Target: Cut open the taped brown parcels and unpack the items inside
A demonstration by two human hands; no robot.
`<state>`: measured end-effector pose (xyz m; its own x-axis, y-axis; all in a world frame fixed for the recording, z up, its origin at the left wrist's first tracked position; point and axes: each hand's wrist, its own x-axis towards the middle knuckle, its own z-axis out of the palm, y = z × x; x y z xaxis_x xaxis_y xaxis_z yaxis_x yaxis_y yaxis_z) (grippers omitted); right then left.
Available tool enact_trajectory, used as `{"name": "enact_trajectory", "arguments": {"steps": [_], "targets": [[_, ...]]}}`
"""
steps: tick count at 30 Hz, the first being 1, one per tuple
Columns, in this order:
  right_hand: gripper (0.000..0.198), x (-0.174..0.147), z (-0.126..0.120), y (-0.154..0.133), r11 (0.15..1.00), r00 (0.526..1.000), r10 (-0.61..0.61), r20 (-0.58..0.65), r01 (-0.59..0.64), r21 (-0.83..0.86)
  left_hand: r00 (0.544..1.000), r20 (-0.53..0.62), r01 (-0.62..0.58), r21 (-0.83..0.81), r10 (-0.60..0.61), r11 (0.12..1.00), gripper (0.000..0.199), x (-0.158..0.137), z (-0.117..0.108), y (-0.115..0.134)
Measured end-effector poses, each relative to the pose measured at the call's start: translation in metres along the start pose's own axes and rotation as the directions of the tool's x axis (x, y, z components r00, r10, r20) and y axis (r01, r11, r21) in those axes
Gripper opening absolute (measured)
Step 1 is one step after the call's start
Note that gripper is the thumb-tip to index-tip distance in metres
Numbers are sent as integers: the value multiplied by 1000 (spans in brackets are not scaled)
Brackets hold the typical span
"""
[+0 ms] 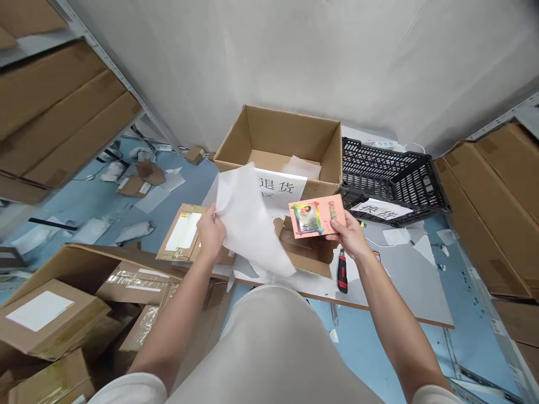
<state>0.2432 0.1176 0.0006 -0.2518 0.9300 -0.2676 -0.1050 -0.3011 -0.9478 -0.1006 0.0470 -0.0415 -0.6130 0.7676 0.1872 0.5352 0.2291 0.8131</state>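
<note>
In my left hand [211, 231] a thin white foam sheet [248, 219] is pinched by its left edge and hangs over the front of the table. My right hand [351, 237] grips a flat pink box [314, 216] by its right end; a colourful framed picture is printed on it. Just below the pink box lies a small opened cardboard box [309, 255], partly hidden by the white sheet. A red and black utility knife [342, 272] rests on the table to the right of that opened box, under my right wrist.
Behind my hands stands a large open carton [290, 132] with a paper sign on its front. A black plastic crate [391, 174] sits to its right. Sealed parcels [181, 233] lie at left, above a big carton of parcels [76, 249]. Shelves with boxes flank both sides.
</note>
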Motion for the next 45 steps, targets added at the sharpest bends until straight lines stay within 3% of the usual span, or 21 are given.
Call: {"name": "enact_trajectory", "arguments": {"steps": [1,3,8,10,13,15,16,18,19,21,23,28,32,38,42,45], "targets": [[46,-1,-7,1,1000,1000,-8,-20,8,-7,998,4,-57,117,57,991,45,4,-3,-13],[47,-4,-19,4,1000,999,-10,-39,9,-24,987,121,-135,273,106,952,49,6,1,-35],[50,-5,-28,5,998,998,-31,-48,28,-62,931,350,-254,414,105,874,45,0,38,-58],[50,-3,-28,2,996,998,-46,-43,42,-82,930,360,-251,478,72,842,45,2,44,-53],[48,-2,-27,-3,992,998,-69,-14,67,-111,963,268,-166,520,24,838,53,4,38,-26],[50,-2,-24,-8,987,997,-74,38,79,-141,965,255,-153,381,55,912,67,-5,32,4],[51,-3,-21,-10,984,995,-74,74,85,-159,950,293,-176,228,105,958,70,-13,29,20],[56,-4,-15,-16,977,985,-68,156,97,-189,871,465,-103,-149,162,983,70,-33,29,49],[58,-4,-11,-19,975,979,-59,196,99,-201,798,578,21,-309,170,951,66,-44,31,61],[62,-5,-5,-23,971,972,-51,231,103,-218,655,738,275,-430,159,860,53,-64,36,75],[65,-5,-3,-24,971,978,-81,194,122,-206,587,801,445,-443,120,779,44,-81,39,79],[50,-3,-7,-19,975,985,-163,57,170,-144,546,837,657,-453,35,602,40,-107,36,70],[39,-3,-9,-16,972,987,-151,46,157,-173,544,839,719,-467,3,515,44,-120,34,71],[32,-1,-10,-18,982,988,-136,72,144,-124,505,862,771,-473,44,426,34,-121,37,76],[42,4,-2,-24,952,956,-178,233,227,-206,401,915,855,-394,50,338,31,-123,41,78],[32,5,4,-30,941,927,-141,348,234,-243,309,951,906,-300,18,298,30,-126,44,81]]}}
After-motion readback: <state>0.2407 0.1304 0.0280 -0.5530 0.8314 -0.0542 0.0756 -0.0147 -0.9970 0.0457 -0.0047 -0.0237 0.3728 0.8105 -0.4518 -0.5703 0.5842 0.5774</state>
